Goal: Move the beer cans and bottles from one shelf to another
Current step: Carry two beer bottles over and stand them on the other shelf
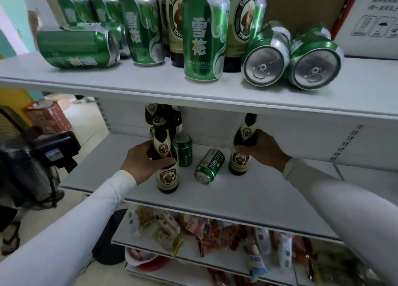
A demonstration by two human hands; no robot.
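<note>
On the middle shelf (237,190), my left hand (144,160) grips a dark beer bottle (167,171) standing upright near the front. My right hand (261,148) holds a second dark bottle (241,156) by its shoulder, upright, further right. Between them stands a green Tsingtao can (183,150), and another green can (210,166) lies on its side. More dark bottles (170,117) stand at the back. The upper shelf (193,89) carries several green cans (202,35), some upright, some lying, and tall dark bottles (241,27).
A white cardboard box (370,20) sits at the upper shelf's right end. Snack packets (193,227) fill the lower shelf. A black fan (28,167) stands to the left on the floor, beside a red crate (49,117).
</note>
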